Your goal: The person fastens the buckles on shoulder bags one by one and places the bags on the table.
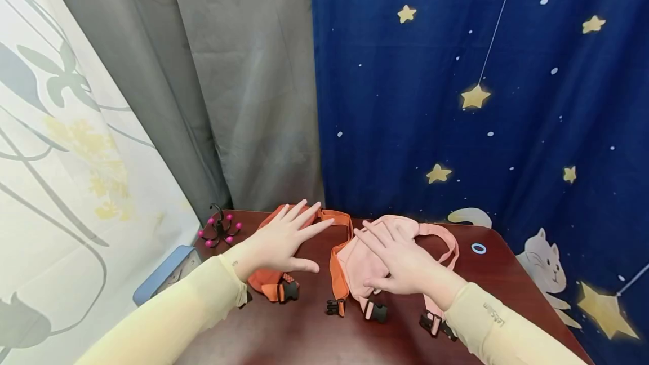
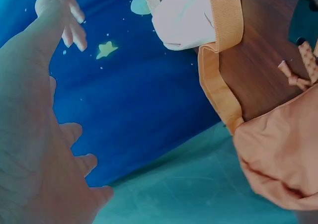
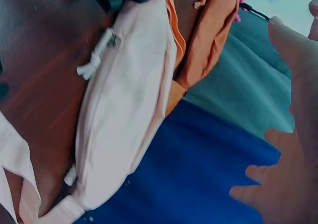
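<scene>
An orange waist bag [image 1: 261, 279] lies on the left part of the table, its strap [image 1: 338, 275] running to the right. My left hand [image 1: 285, 240] hovers over it, fingers spread and holding nothing. Beside that bag lies a pink waist bag [image 1: 357, 261], partly covered in the head view by my right hand [image 1: 408, 263], also spread and without anything in its grasp. Both wrist views show a gap between hand and bag. Black buckles [image 1: 376, 311] hang off the strap ends towards the near side. White zip pulls [image 3: 94, 60] show on the pink bag.
The dark red-brown table [image 1: 299, 337] backs onto a grey curtain [image 1: 253, 100] and a blue starry curtain [image 1: 385, 100]. A black hook rack with pink tips [image 1: 219, 231] stands at the back left, near a blue-edged object [image 1: 169, 275]. A light-blue ring [image 1: 479, 248] lies at right.
</scene>
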Available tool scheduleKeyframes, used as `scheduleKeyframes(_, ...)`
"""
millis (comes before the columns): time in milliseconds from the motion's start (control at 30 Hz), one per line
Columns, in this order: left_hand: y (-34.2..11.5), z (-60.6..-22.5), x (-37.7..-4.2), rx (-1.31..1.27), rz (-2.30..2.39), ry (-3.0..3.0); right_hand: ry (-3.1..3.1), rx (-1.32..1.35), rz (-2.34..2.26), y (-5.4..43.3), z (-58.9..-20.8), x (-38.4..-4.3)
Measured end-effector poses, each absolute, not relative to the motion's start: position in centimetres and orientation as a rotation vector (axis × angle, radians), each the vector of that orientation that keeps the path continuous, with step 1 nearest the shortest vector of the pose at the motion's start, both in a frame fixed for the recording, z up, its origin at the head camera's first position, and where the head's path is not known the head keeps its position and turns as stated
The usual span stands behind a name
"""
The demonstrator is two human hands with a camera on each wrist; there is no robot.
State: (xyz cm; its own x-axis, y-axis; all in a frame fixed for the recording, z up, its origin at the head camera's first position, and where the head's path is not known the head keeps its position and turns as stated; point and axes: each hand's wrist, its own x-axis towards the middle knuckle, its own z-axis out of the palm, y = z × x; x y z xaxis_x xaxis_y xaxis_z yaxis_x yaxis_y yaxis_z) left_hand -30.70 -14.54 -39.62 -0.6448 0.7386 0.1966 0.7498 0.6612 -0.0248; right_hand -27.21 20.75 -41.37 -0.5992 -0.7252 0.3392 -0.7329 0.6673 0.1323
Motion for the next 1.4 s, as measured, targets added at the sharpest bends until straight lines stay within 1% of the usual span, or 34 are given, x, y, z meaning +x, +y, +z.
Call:
scheduleKeyframes(133,-15.2,-41.1,-30.8,-1.212,-0.225,-2.718,-2.561,1.220,0.064,20.0,-42.7,-27.2)
scheduleKeyframes(233,-15.8,-42.4,-30.8,-1.192,-0.319,-2.736,-2.654,1.224,0.100,19.2,-44.0,-27.0)
scheduleKeyframes(333,-16.4,-43.7,-30.8,-1.137,-0.402,-2.770,-2.694,1.233,0.107,18.3,-45.5,-27.0)
scheduleKeyframes(600,-17.8,-48.0,-30.9,-0.979,-0.547,-2.857,-2.669,1.369,0.170,16.3,-48.8,-27.2)
scheduleKeyframes(867,-19.2,-51.3,-30.6,-0.907,-0.596,-2.878,-2.777,1.318,0.175,14.4,-50.7,-27.6)
scheduleKeyframes(1200,-19.9,-53.2,-30.6,-0.918,-0.646,-2.831,-2.768,1.298,0.132,13.0,-51.6,-28.0)
scheduleKeyframes(1400,-20.4,-53.9,-30.3,-0.867,-0.652,-2.869,-2.801,1.145,0.235,12.5,-51.8,-28.3)
